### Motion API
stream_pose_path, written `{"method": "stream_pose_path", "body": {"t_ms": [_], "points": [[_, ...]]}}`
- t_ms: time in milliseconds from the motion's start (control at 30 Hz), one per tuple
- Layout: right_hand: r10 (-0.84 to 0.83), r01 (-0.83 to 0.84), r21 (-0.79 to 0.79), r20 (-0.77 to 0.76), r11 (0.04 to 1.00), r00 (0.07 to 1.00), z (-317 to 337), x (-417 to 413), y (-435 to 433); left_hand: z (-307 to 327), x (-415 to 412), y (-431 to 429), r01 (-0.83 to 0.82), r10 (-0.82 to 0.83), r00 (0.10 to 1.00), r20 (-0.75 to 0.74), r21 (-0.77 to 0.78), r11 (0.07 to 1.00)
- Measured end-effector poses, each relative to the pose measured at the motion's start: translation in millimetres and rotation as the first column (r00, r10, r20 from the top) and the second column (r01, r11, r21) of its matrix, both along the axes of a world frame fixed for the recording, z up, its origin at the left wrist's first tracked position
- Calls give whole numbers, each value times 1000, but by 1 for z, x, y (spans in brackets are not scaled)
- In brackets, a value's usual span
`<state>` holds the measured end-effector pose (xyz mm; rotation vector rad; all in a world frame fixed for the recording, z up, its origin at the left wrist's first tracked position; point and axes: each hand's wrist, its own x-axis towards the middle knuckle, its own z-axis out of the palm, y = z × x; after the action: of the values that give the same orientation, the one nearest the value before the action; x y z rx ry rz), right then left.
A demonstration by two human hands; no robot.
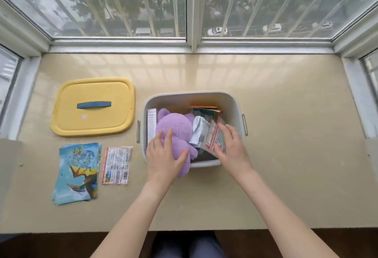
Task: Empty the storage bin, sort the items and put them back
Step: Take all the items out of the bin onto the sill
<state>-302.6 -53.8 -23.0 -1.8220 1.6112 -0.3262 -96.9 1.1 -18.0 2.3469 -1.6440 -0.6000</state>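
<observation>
A pale grey storage bin [231, 104] stands open in the middle of the sill. Inside lies a purple plush toy [173, 127]; my left hand [163, 155] grips its lower part, which hangs over the bin's near rim. To its right, my right hand [231, 145] rests with spread fingers on a printed packet [212, 137] that leans among other packets [204, 110]. A white slip [151, 124] stands against the bin's left wall. Left of the bin lie a stack of blue picture cards [77, 172] and a flat printed packet [117, 164].
The bin's yellow lid [93, 123] with a blue handle lies at the left, behind the cards. The beige sill [296, 135] ends at window frames on three sides and at a front edge near my knees.
</observation>
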Motion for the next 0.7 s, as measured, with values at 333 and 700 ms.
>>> {"method": "stream_pose_path", "body": {"t_ms": [333, 700], "points": [[47, -46, -34, 16, 998, 999, -48, 5, -18, -24, -1, -7, -9, 10, 991, 136, -9, 1000], [40, -56, -268, -66, 962, 997, -52, 22, -92, -33, 14, -42, 49, -53, 998, -37, -90, 995]]}}
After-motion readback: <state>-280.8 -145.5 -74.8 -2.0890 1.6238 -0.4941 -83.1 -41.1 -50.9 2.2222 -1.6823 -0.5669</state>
